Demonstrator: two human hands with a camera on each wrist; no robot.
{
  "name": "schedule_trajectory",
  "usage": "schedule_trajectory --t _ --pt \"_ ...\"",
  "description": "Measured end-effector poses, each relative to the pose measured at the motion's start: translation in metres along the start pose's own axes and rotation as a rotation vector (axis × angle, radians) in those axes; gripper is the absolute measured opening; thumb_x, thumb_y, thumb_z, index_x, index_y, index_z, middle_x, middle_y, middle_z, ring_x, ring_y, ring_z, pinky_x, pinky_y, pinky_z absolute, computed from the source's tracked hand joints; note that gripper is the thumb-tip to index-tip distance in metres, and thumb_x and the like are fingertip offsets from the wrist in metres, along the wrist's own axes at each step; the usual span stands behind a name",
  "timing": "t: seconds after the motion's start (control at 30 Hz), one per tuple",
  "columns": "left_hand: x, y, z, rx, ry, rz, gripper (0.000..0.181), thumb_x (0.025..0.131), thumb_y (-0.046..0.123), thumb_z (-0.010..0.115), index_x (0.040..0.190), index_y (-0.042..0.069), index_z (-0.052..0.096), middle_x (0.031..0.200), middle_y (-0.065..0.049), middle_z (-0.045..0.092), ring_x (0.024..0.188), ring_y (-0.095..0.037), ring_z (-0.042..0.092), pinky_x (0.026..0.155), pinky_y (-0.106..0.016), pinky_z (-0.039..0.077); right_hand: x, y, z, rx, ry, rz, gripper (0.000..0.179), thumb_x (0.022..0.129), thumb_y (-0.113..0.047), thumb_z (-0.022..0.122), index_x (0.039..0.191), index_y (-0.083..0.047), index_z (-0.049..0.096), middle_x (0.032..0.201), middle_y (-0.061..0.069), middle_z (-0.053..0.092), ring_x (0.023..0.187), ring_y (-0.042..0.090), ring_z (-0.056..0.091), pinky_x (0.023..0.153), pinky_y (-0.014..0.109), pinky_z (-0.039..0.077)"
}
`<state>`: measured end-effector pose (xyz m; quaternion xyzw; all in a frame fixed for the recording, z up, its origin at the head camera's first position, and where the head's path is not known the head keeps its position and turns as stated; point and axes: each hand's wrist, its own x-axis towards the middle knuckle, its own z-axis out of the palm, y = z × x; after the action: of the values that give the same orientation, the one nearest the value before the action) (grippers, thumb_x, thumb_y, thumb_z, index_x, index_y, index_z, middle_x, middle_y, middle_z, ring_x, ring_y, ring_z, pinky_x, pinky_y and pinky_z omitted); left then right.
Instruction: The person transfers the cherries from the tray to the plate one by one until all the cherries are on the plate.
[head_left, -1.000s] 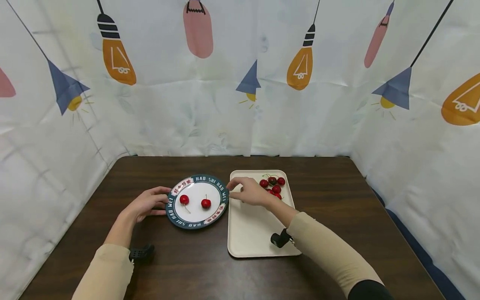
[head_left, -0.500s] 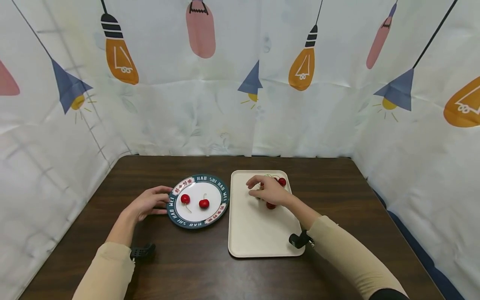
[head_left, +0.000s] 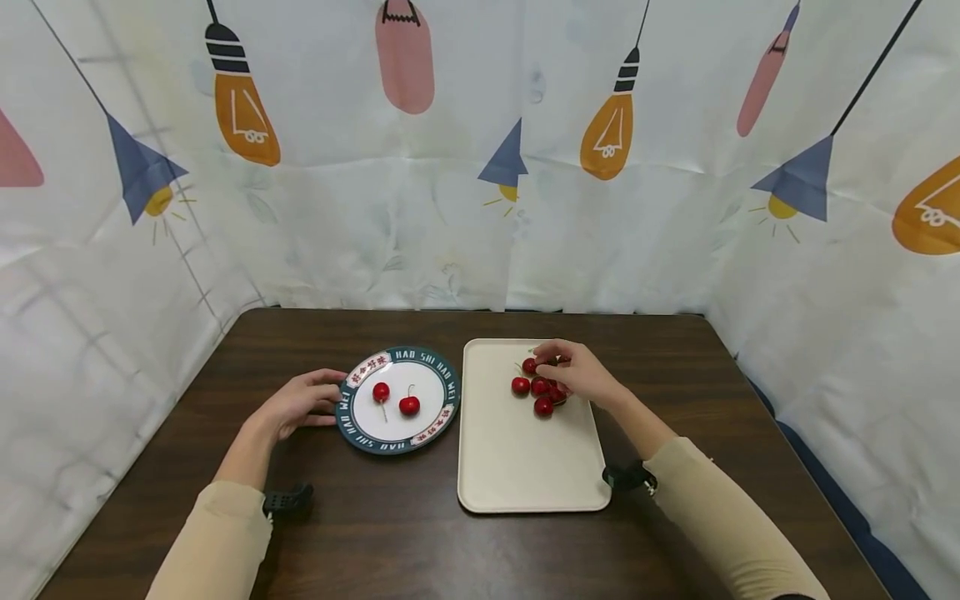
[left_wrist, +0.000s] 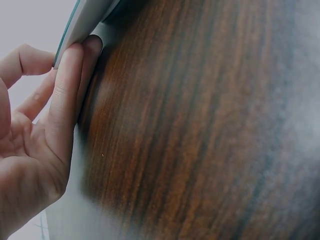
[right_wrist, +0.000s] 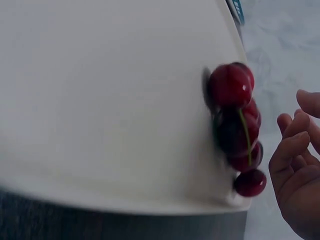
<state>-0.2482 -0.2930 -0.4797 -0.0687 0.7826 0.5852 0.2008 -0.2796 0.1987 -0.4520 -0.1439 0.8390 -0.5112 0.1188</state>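
My left hand (head_left: 303, 404) holds the left rim of a round plate (head_left: 345, 421) with a dark blue-green lettered border. In the left wrist view, the plate's edge lies between the fingers (left_wrist: 65, 95). Two red cherries with stems, one at left (head_left: 381, 392) and one at right (head_left: 409, 406), lie on the plate's white middle. My right hand (head_left: 581, 375) hovers over a cluster of cherries (head_left: 543, 407) on a cream rectangular tray (head_left: 517, 475). Its thumb and fingers are bent but apart, with nothing seen between them. The hand hides some of the cherries in the head view.
Plate and tray stand side by side on a dark wooden table (head_left: 390, 533), a narrow gap between them. A patterned white curtain (head_left: 420, 233) closes off the back and sides. A dark band with a small device sits at each wrist.
My right hand has moved from the plate's right rim rightward to the tray's cherries, which have shifted nearer and to the left. The left cherry on the plate has rolled slightly. My left hand stays.
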Motion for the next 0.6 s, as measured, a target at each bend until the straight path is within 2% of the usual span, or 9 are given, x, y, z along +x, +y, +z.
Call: schedule_trajectory --t 0.23,0.6 --pt "-0.002 0.002 0.001 -0.001 0.005 -0.008 0.057 0.100 0.014 0.058 0.152 0.000 0.039 0.121 -0.019 0.056 0.095 -0.025 0.063 0.082 -0.038 0.062 -0.004 0.019 -0.015 0.026 0.076 0.064 0.033 0.101 -0.017 0.067 0.131 -0.006 0.063 0.116 0.012 0.063 0.061 0.021 0.047 0.051 0.031 0.044" --pt "-0.001 0.002 0.002 -0.005 0.002 -0.009 0.057 0.100 0.013 0.056 0.152 0.000 0.039 0.121 -0.019 0.055 0.095 -0.023 0.063 0.081 -0.037 0.062 -0.005 0.032 -0.024 0.088 0.238 0.109 0.037 0.101 -0.012 0.065 0.135 0.001 0.058 0.124 0.018 0.058 0.064 0.019 0.050 0.055 0.027 0.044"
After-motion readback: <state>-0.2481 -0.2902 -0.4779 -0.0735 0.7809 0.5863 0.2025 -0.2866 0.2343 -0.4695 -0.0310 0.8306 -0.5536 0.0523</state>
